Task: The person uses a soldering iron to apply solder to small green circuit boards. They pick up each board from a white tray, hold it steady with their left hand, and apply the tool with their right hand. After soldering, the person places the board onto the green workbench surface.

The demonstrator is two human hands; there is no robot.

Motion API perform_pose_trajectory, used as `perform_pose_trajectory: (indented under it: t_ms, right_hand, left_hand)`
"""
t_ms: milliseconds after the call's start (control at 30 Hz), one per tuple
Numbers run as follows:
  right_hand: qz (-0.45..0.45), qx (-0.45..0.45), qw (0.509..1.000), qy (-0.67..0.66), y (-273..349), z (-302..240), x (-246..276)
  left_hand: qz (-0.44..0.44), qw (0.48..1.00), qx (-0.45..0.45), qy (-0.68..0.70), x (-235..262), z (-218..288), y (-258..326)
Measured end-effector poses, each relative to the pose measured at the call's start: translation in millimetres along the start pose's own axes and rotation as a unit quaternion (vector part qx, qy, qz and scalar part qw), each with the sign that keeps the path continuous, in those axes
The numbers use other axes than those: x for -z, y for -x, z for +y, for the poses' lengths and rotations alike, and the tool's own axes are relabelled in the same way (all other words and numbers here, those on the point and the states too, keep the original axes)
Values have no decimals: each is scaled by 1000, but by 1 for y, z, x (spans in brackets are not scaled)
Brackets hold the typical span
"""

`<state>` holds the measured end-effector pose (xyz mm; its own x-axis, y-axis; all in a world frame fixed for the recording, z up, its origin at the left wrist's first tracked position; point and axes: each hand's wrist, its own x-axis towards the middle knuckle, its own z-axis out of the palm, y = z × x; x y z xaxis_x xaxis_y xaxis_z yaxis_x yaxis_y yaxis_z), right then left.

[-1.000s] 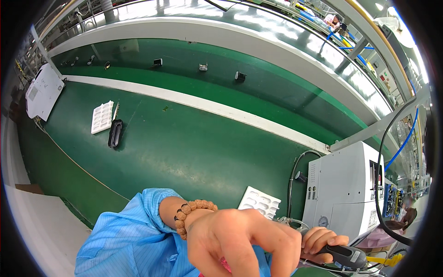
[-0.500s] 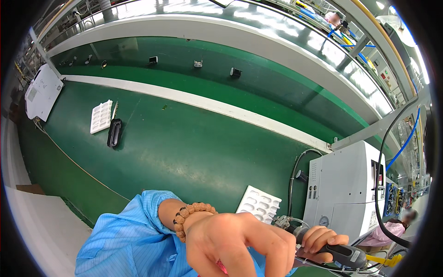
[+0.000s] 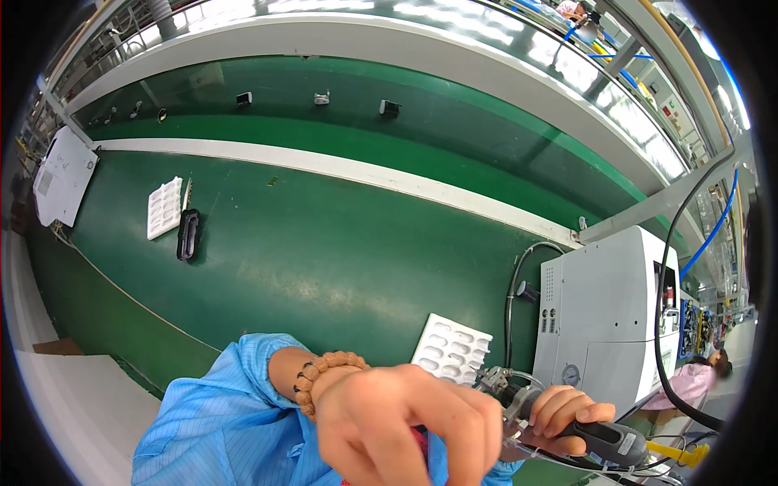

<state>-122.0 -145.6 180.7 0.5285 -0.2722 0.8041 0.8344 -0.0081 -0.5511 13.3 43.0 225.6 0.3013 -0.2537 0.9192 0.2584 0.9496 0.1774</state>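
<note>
The right hand (image 3: 567, 413) gripped a dark-handled tool (image 3: 604, 437) at the lower edge, just before a white machine (image 3: 604, 312). The left hand (image 3: 405, 421) curled close beside it; what it pinched could not be told. A white tray (image 3: 452, 348) lay just beyond, with green worktop (image 3: 324, 259) stretching open toward a white strip (image 3: 365, 172).

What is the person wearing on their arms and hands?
The left arm wears a light blue sleeve with thin stripes, like a work coat, pushed up a little from the wrist. Around that wrist is a bracelet of round brown beads. The left hand and the right hand are both bare, with no gloves. The right arm's sleeve cannot be seen.
</note>
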Motion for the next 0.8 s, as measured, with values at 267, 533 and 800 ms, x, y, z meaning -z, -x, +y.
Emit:
perform_pose_trajectory:
  t_ms: [267,533,800]
  right_hand:
    - [105,7,994,4,0,-3,-11]
    - [80,4,997,-2,1,-6,-4]
    - [71,9,997,-4,0,-5,-3]
  left_hand:
    - [350,852,313,-232,42,9,54]
    - [393,847,312,-176,51,1,63]
    - [385,842,322,-199,51,-2,65]
